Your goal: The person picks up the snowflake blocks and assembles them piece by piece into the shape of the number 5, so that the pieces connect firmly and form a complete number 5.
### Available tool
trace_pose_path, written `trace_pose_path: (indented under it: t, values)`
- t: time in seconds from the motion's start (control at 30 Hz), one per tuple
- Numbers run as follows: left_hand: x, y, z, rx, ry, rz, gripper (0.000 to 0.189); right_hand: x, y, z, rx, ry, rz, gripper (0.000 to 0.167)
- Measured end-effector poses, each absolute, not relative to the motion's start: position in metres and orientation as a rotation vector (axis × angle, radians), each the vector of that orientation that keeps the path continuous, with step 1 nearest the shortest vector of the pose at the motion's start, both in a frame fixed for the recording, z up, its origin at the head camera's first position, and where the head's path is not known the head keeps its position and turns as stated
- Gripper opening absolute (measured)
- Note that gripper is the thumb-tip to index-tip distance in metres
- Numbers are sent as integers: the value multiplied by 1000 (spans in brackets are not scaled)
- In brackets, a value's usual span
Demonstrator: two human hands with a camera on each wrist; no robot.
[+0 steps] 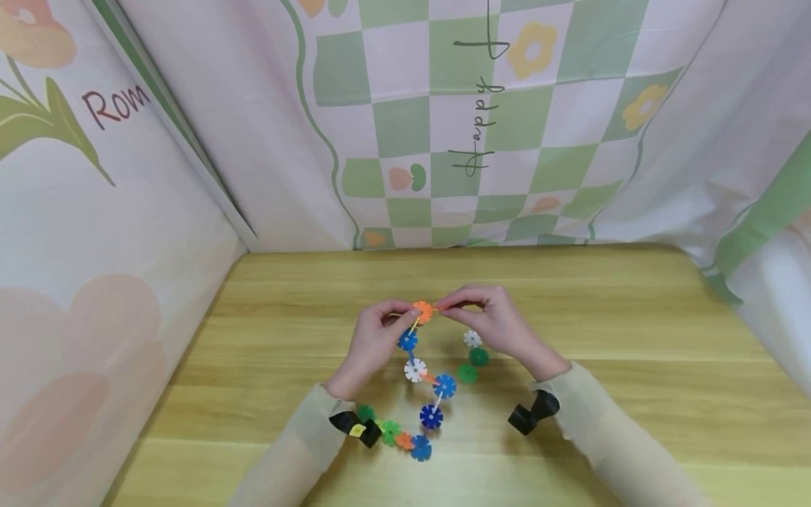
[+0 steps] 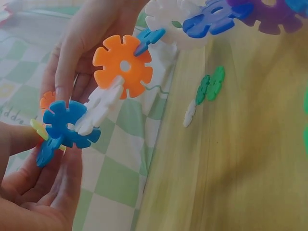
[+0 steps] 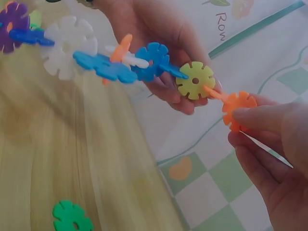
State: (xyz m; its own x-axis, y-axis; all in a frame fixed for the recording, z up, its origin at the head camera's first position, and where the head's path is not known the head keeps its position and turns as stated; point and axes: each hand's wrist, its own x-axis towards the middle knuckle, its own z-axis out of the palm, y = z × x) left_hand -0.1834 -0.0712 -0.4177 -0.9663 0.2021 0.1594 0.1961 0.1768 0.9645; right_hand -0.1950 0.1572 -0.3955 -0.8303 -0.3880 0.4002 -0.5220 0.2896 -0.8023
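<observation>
A chain of slotted flower-shaped plastic discs, with blue (image 1: 445, 386) and white (image 1: 415, 370) ones among them, hangs below my hands over the table. My left hand (image 1: 374, 338) pinches the chain near its top, at the yellow disc (image 3: 195, 80). With thumb and fingers, my right hand (image 1: 491, 320) pinches an orange disc (image 3: 240, 108). Another orange disc (image 3: 214, 93), seen edge-on, lies between the yellow disc and the pinched one. In the left wrist view, my left hand (image 2: 41, 187) is beside a blue disc (image 2: 67, 124), with the right hand (image 2: 101, 43) behind.
A white disc (image 1: 472, 339) and two green discs (image 1: 479, 357) lie on the wooden table (image 1: 285, 303), right of the chain. The chain's green end (image 1: 391, 432) sits near my left wrist. Printed curtains (image 1: 405, 127) stand behind and to the left.
</observation>
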Motion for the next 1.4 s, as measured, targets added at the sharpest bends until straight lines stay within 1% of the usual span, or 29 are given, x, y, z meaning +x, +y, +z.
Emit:
trace_pose_path:
  t: [0.13,0.4,0.53,0.83,1.0,1.23,1.4]
  values:
    - [-182,-70,-417,428,2415,1968,19,-195,158,-395,895,-2426,1566,16]
    - [-181,-70,-414,407,2366,2010,19,-192,153,-392,859,-2428,1554,15]
    - [-182,-72,-414,387,2313,2039,20,-194,154,-396,826,-2432,1575,16]
    - [-184,-76,-415,322,2327,2062,21,-195,174,-407,707,-2534,1618,29]
    - [-185,-77,-416,317,2296,2100,20,-195,188,-416,661,-2633,1520,30]
    - [-185,-77,-417,316,2250,2136,21,-194,203,-436,631,-2828,1331,44]
    - [-184,-77,-417,307,2281,2118,22,-194,208,-447,652,-2898,1223,46]
